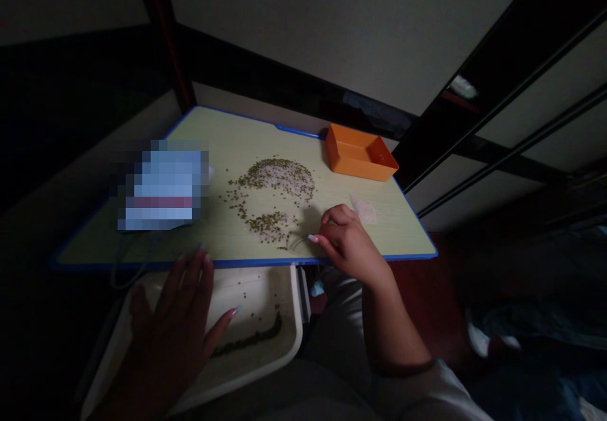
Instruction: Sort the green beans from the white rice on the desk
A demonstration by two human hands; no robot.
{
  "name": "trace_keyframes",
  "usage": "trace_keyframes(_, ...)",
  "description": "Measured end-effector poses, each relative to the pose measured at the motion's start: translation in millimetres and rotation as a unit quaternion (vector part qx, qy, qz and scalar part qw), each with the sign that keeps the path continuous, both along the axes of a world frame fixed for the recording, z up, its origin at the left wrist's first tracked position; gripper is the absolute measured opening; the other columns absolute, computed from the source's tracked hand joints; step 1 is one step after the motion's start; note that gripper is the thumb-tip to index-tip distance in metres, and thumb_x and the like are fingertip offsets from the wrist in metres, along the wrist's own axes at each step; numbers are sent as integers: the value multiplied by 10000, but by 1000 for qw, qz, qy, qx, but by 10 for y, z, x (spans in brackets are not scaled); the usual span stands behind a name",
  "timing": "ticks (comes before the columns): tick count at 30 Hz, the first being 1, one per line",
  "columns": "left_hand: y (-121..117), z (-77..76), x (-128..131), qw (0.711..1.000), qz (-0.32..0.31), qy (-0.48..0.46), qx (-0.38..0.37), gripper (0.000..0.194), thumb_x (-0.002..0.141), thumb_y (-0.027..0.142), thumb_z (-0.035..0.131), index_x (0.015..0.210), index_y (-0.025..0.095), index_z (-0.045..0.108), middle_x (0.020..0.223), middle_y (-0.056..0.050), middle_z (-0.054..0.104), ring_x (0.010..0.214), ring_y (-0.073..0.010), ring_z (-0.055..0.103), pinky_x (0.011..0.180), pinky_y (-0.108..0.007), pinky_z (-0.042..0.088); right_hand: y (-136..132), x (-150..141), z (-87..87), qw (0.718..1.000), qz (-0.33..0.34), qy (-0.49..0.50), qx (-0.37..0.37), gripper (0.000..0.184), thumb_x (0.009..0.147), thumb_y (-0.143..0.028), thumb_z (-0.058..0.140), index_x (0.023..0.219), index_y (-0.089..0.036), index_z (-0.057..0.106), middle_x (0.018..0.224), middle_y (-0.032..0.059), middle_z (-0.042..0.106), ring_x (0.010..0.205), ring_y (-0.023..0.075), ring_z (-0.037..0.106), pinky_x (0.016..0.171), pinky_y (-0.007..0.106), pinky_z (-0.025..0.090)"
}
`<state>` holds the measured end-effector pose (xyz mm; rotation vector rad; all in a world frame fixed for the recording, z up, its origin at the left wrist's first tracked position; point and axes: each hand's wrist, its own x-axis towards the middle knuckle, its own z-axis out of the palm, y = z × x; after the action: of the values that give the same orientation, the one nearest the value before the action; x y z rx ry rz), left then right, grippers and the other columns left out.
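Observation:
Green beans mixed with white rice grains [284,174] lie in a curved heap on a pale yellow tabletop [227,136] with a blue edge. A smaller cluster of beans and grains [268,225] sits closer to me. My right hand [348,241] rests at the table's near side, beside that cluster, its fingers curled in and thumb pointing left. A faint thin curved line shows by the thumb; what the fingers hold, if anything, is hidden. My left hand [177,320], fingers stretched out, hovers over a white tray [289,339] below the table edge. Dark green beans [251,339] lie inside the tray.
An orange box [358,155] stands at the back right of the table. A small patch of white grains [364,209] lies in front of it. A blurred-out bluish object [164,187] occupies the left side. A wall rises behind the table.

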<state>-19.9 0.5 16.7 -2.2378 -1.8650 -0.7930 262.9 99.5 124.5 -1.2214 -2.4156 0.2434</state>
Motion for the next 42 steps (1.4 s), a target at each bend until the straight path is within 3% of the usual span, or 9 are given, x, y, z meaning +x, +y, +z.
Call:
trace_keyframes(25, -24, -11, -13, 1000, 5, 5, -10, 890, 902, 597, 465, 1596, 293, -2, 1612, -218, 394, 1479, -401, 425, 1193, -807, 205, 88, -44, -65, 1000, 3, 22, -14, 288, 1025, -290, 551, 788, -182, 675, 1008, 97, 623, 1003, 235, 529, 929, 410, 421)
trace_keyframes(35, -2, 21, 12, 1000, 2, 2, 1, 871, 912, 604, 439, 1591, 316, -25, 1575, -231, 445, 1442, -427, 465, 1119, -858, 270, 84, -106, -80, 999, 14, 19, -26, 285, 1023, -295, 556, 786, -183, 668, 1010, 97, 627, 1007, 237, 524, 921, 402, 412)
trace_keyframes(42, -18, 19, -1, 1000, 1, 22, -5, 868, 924, 553, 444, 1593, 286, -41, 1597, -238, 413, 1467, -404, 441, 1151, -834, 254, 81, -87, -65, 999, 29, 28, -33, 290, 1020, -285, 562, 758, -196, 649, 973, 79, 622, 997, 230, 520, 919, 391, 409)
